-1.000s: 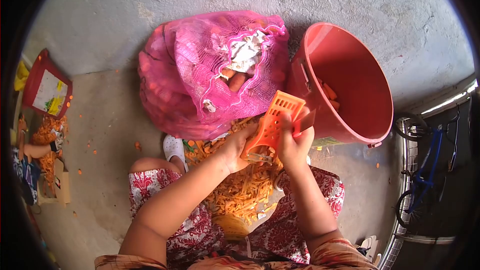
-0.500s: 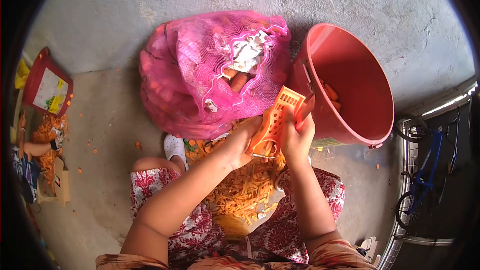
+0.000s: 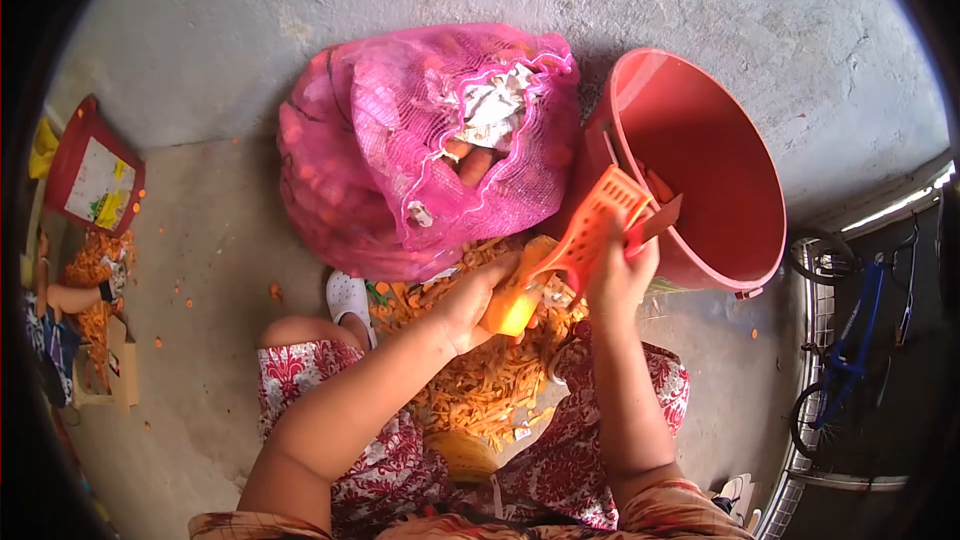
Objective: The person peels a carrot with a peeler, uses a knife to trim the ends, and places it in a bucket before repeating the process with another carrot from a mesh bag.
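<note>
My left hand (image 3: 466, 312) is closed round a peeled carrot (image 3: 515, 306), its bright end toward me. In my right hand (image 3: 622, 278) is an orange peeler (image 3: 590, 230) with slots and round holes, its lower end close to the carrot. A reddish blade (image 3: 656, 222) also sticks out from the right hand, over the rim of the red bucket (image 3: 700, 265). Under both hands lies a heap of orange peelings (image 3: 470, 390). The pink mesh sack (image 3: 340, 160) of carrots stands beyond my left hand, torn open near its top.
Several carrots (image 3: 657, 186) lie inside the red bucket. At the far left are another person's arm (image 3: 75, 298), more peelings (image 3: 88, 262), a labelled red bucket (image 3: 100, 175) and a cardboard box (image 3: 122, 360). A blue bicycle (image 3: 850, 360) stands at the right.
The peeler has moved right and upward, off the carrot, with my right hand. More of the carrot now shows in my left hand, which has shifted slightly left.
</note>
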`<state>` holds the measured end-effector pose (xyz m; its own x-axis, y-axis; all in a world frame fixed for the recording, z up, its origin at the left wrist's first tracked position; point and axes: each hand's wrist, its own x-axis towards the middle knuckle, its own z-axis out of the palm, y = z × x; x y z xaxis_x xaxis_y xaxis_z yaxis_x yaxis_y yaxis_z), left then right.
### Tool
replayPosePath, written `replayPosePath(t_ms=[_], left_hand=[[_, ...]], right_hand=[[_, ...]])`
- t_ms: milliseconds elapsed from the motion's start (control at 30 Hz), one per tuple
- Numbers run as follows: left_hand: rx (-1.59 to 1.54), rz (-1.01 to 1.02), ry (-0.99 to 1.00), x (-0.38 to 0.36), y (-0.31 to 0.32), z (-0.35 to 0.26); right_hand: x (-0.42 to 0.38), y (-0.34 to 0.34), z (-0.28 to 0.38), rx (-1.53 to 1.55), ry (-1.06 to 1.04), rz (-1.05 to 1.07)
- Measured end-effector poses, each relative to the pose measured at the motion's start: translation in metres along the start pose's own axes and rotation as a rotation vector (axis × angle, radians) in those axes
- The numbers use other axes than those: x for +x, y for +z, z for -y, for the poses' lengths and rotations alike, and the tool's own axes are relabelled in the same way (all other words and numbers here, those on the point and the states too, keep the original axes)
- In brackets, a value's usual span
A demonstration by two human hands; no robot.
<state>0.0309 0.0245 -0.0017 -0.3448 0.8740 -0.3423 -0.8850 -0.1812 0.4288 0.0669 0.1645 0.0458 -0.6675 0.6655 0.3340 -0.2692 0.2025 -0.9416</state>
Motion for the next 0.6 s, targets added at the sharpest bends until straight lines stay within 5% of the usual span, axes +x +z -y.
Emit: replayPosePath(t_ms=[200, 400, 467, 600], left_hand=[[0.012, 0.022, 0.041, 0.001, 0.004, 0.002], [0.2, -0.015, 0.062, -0.006, 0.012, 0.006], [0.231, -0.086, 0.057, -0.009, 0.016, 0.008], [0.323, -0.14, 0.131, 0.0, 0.005, 0.007]], right_hand=[[-0.017, 0.008, -0.007, -0.169, -0.074, 0.062], [0.04, -0.032, -0.023, -0.261, -0.142, -0.345], [0.044, -0.039, -0.015, -0.052, -0.061, -0.344], [0.027, -0.024, -0.013, -0.148, -0.112, -0.2]])
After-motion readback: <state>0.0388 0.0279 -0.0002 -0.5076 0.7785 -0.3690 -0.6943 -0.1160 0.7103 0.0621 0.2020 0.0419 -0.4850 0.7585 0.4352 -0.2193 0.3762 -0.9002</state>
